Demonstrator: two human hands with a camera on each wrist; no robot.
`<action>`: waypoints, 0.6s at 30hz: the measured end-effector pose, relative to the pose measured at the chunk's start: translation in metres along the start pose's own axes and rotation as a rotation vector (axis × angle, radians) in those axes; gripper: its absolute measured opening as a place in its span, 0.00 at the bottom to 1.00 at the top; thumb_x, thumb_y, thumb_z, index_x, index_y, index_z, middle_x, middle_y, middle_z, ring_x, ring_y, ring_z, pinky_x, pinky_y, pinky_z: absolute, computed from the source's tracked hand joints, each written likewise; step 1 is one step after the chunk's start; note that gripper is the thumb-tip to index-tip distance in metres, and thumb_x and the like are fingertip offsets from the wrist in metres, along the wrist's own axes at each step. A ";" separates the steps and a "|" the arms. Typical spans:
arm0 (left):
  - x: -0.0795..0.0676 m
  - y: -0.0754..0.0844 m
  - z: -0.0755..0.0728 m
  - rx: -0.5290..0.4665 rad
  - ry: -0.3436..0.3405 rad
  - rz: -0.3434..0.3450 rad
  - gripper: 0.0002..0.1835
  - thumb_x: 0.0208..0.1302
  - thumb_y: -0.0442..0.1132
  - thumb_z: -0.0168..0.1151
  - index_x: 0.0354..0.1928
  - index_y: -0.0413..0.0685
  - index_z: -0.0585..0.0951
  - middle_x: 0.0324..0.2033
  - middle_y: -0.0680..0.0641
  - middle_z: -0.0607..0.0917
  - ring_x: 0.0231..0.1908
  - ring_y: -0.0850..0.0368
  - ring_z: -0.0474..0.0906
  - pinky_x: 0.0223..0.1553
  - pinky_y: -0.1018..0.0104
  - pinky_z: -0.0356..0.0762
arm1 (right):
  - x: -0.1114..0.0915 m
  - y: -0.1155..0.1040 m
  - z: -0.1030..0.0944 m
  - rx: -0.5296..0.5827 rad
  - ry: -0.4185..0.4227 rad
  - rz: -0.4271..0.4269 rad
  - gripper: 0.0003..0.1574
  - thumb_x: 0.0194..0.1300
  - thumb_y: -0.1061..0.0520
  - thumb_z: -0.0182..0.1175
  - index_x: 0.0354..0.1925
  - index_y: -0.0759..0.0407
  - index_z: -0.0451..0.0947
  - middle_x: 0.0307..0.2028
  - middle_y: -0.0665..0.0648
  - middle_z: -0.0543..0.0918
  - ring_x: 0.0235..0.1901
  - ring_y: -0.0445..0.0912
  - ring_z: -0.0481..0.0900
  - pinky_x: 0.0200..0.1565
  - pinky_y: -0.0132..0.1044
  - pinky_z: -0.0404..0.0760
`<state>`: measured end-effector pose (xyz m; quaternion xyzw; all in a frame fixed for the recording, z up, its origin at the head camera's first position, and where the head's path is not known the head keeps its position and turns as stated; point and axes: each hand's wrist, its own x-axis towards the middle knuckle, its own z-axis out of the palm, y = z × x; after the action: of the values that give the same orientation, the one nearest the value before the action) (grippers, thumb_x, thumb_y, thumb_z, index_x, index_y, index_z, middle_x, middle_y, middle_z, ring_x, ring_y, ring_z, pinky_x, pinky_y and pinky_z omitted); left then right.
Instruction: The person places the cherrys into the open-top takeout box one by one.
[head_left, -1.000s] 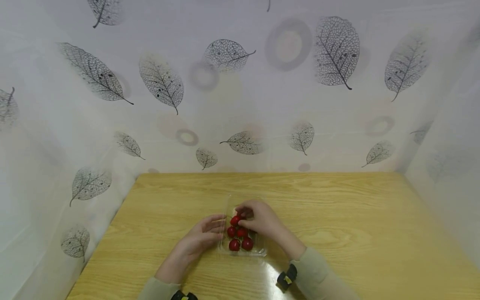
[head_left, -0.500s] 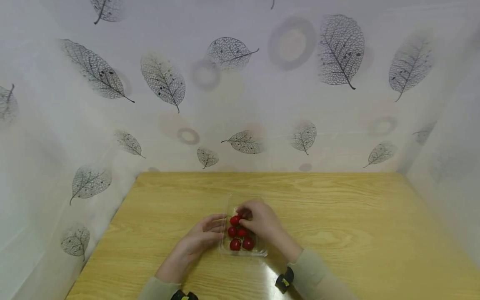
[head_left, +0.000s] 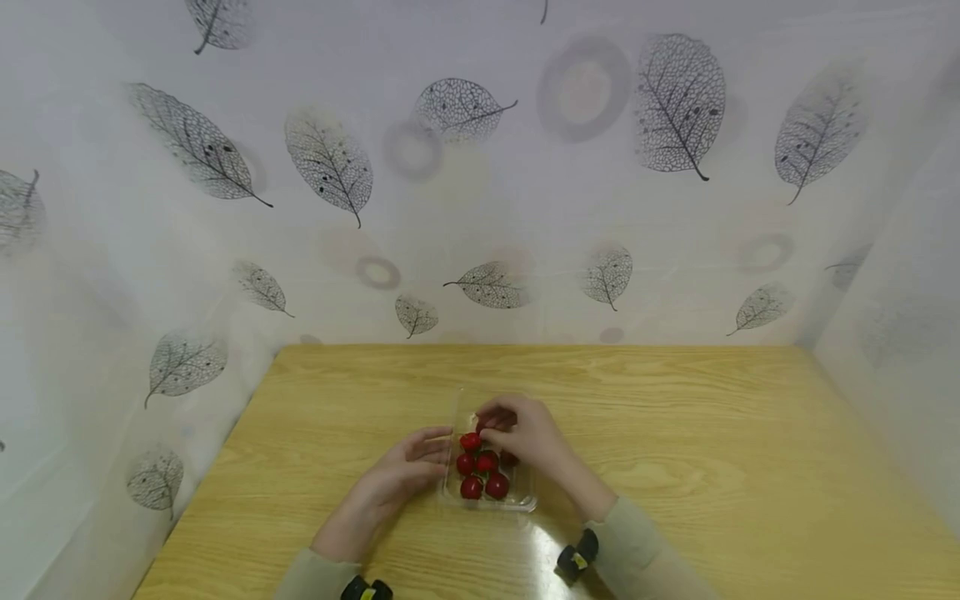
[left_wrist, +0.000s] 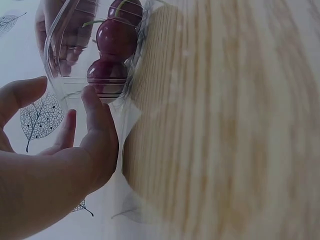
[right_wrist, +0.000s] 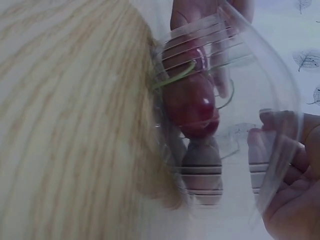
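Note:
A clear plastic box point(head_left: 491, 505) on the table holds several dark red cherries point(head_left: 497, 485), some with green stems. My left hand point(head_left: 401, 475) is at the box's left side, fingers extended; in the left wrist view a fingertip point(left_wrist: 89, 92) meets the ribbed wall. My right hand point(head_left: 528, 433) reaches over the box from the right with bent fingers, its tips beside the farthest cherry point(head_left: 470, 442). Whether it pinches a cherry is hidden by the fingers. Another cherry point(head_left: 510, 458) shows partly under that hand. The right wrist view shows the right fingers point(right_wrist: 256, 142) behind the clear wall.
A wood-grain table point(head_left: 675, 433) stretches around the box. Behind it and at both sides hangs a pale sheet point(head_left: 525, 200) printed with dark leaves. Black straps point(head_left: 577, 557) sit on both wrists over light sleeves.
My right hand has shifted slightly to the right, uncovering part of a cherry beneath it. The middle cherries have moved a little. My left hand stays in place.

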<state>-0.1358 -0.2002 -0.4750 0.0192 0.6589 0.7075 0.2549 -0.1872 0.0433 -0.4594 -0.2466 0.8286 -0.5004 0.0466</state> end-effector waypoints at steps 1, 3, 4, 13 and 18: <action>0.000 0.000 0.000 -0.003 0.004 0.001 0.40 0.68 0.26 0.60 0.80 0.30 0.57 0.77 0.23 0.62 0.68 0.47 0.75 0.64 0.67 0.79 | 0.000 0.000 -0.001 0.008 0.009 -0.005 0.15 0.63 0.68 0.71 0.49 0.70 0.85 0.41 0.64 0.91 0.40 0.52 0.89 0.46 0.32 0.89; 0.000 0.000 -0.002 -0.007 0.012 0.004 0.40 0.67 0.26 0.60 0.79 0.29 0.57 0.77 0.23 0.62 0.66 0.50 0.77 0.62 0.68 0.80 | 0.000 0.001 -0.005 0.023 0.023 -0.007 0.15 0.64 0.69 0.71 0.49 0.71 0.85 0.42 0.65 0.91 0.41 0.53 0.89 0.46 0.34 0.89; 0.000 0.001 -0.002 -0.009 0.016 0.005 0.40 0.67 0.26 0.60 0.79 0.29 0.57 0.77 0.23 0.62 0.65 0.52 0.78 0.62 0.68 0.80 | -0.001 0.002 -0.007 0.030 0.031 -0.007 0.15 0.64 0.69 0.71 0.49 0.71 0.85 0.42 0.66 0.91 0.41 0.54 0.89 0.47 0.35 0.89; -0.001 0.001 -0.008 -0.016 0.017 0.009 0.40 0.70 0.29 0.62 0.79 0.28 0.56 0.77 0.22 0.61 0.59 0.58 0.79 0.61 0.68 0.81 | -0.011 0.010 -0.032 0.012 0.133 0.032 0.17 0.63 0.69 0.72 0.51 0.67 0.86 0.45 0.65 0.91 0.42 0.52 0.89 0.50 0.42 0.90; -0.003 0.001 -0.012 -0.029 0.021 0.014 0.40 0.71 0.29 0.61 0.79 0.28 0.56 0.77 0.23 0.61 0.59 0.58 0.79 0.63 0.67 0.81 | -0.023 0.017 -0.052 -0.027 0.165 0.054 0.16 0.65 0.67 0.72 0.52 0.65 0.86 0.46 0.64 0.92 0.42 0.51 0.90 0.50 0.40 0.90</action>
<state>-0.1383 -0.2120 -0.4744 0.0130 0.6510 0.7189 0.2432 -0.1900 0.1019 -0.4527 -0.1829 0.8426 -0.5065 -0.0116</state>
